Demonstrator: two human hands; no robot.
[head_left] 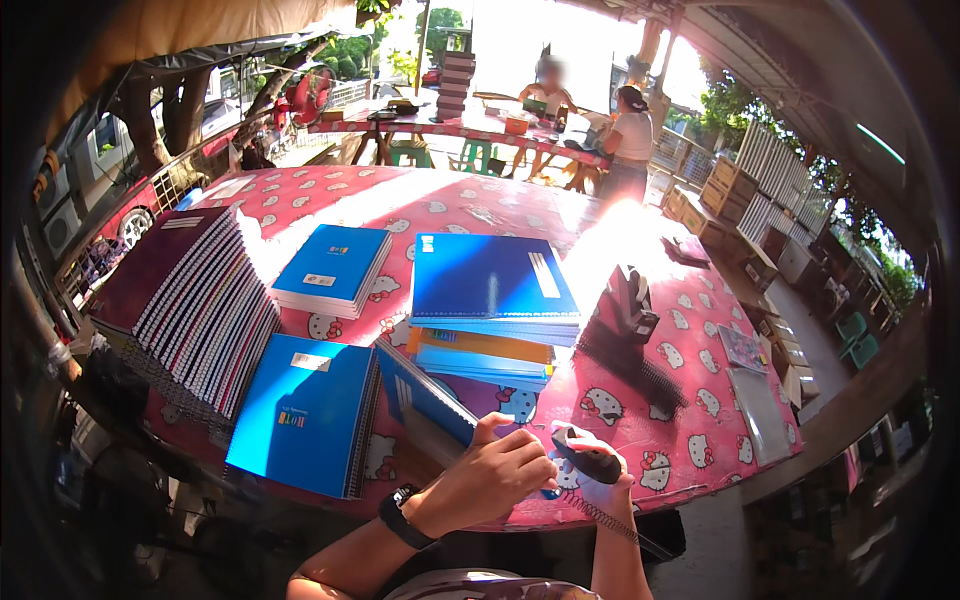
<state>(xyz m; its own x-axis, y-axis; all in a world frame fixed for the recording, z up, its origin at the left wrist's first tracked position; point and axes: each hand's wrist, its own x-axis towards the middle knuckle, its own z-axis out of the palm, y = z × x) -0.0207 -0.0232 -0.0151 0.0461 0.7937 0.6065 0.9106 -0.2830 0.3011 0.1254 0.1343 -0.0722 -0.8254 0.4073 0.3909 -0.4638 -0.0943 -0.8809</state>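
Your right hand (pixel 612 490) grasps a dark hand tool (pixel 592 461) at 3 o'clock from your curled left hand (pixel 508 468), whose hold I cannot tell, with 1 tilted blue notebook (pixel 425 398) at its 10 o'clock.

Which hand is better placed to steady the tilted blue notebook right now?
Probably the left hand: it is right beside the tilted blue notebook, while the right hand is farther off, its fingers around a dark tool.

Harsh sun across tablecloth (pixel 606 252), dark-edged distortion
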